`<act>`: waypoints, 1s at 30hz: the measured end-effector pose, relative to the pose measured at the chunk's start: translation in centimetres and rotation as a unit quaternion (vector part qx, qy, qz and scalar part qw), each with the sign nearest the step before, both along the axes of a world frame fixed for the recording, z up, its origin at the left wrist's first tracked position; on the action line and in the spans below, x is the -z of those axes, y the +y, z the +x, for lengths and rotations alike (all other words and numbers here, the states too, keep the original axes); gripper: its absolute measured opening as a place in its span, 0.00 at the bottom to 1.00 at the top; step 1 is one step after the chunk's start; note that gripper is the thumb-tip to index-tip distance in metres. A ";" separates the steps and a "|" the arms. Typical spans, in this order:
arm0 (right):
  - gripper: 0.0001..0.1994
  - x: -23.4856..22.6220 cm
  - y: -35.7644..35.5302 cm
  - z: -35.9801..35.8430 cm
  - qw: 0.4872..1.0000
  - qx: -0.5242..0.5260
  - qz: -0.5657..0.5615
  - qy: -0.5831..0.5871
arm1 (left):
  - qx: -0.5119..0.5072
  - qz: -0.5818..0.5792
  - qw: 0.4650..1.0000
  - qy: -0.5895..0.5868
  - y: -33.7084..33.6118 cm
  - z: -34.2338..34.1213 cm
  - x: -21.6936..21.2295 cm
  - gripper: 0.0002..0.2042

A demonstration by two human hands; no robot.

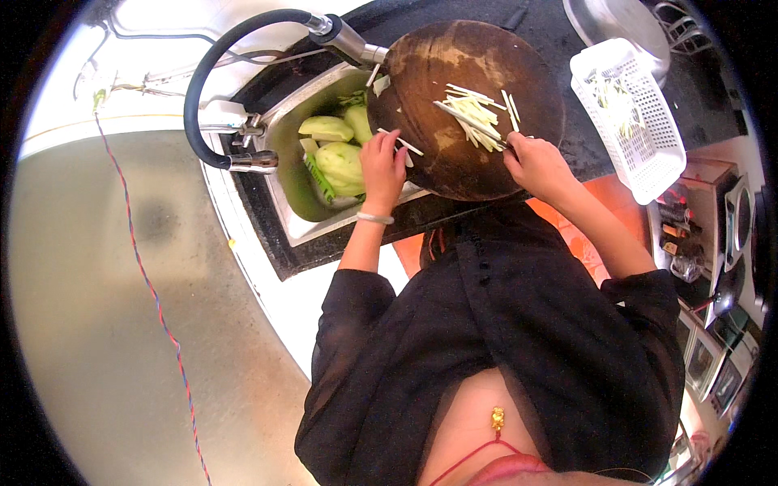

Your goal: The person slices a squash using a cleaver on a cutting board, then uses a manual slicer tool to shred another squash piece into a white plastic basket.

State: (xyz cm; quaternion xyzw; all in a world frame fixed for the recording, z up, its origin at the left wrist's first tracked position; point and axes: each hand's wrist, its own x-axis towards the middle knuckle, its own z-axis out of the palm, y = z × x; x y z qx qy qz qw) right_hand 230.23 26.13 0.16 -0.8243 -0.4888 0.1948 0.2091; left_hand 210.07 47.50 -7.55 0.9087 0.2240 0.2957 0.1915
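On a round dark wooden chopping board [454, 170] lies a loose pile of pale yellow-green vegetable strips [474, 134]. My right hand [541, 168] is closed round the handle of a kitchen knife [463, 115], at the board's right side. The narrow blade points left, low over the pile. At the board's left edge, beside the sink, my left hand [382, 172] is closed with its fingertips pinched on pale strips [411, 147]. Below and left of that hand, peeled light green vegetables [340, 168] sit in the metal sink [289, 146], with some green leaves.
A black hose tap [198, 89] arches over the sink's left side. To the right, a white perforated basket [648, 158] holds more pale strips and stands on the dark counter [579, 134]. Behind it is a round metal pan [640, 28]. Shelves with kitchen items are at far right.
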 end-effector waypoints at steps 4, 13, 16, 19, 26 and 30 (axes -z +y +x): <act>0.10 -0.8 -1.5 0.7 0.998 -0.025 -0.013 -0.049 | 0.073 -0.097 0.991 0.047 2.3 1.1 -0.1 0.09; 0.14 -0.7 -4.2 2.0 0.991 -0.058 0.030 -0.121 | 0.234 0.022 0.958 0.162 6.1 1.7 -1.0 0.04; 0.14 -0.6 -4.6 1.9 0.991 -0.045 0.024 -0.121 | 0.179 0.020 0.973 0.144 5.2 2.2 -1.2 0.03; 0.14 -0.6 -5.1 1.9 0.990 -0.048 0.024 -0.132 | 0.117 -0.116 0.986 0.026 3.5 3.6 -1.9 0.03; 0.16 -1.5 -7.4 3.4 0.975 -0.078 0.008 -0.206 | 0.174 -0.140 0.973 -0.052 0.5 9.9 -6.6 0.02; 0.23 -2.7 -10.0 5.1 0.975 -0.029 -0.015 -0.220 | 0.187 -0.146 0.968 -0.075 -1.3 13.8 -9.9 0.02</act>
